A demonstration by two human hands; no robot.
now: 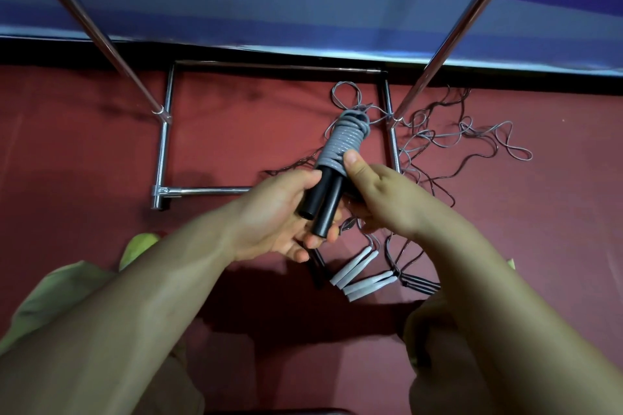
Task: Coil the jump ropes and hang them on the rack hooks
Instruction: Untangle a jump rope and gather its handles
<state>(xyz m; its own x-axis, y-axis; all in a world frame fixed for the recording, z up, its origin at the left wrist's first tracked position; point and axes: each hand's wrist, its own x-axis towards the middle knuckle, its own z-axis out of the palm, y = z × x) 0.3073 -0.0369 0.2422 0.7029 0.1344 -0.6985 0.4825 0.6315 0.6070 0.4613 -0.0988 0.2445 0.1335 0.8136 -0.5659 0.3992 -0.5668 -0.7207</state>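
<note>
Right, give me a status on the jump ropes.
Done: nothing visibly hung yet. In hand: the grey rope is coiled around its black handles, gripped by the left hand and right hand. Left: loose ropes and white handles on the floor.

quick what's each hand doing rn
Left hand: grips the two black handles of the coiled grey rope.
Right hand: thumb presses the coil; the other fingers are hidden.
</note>
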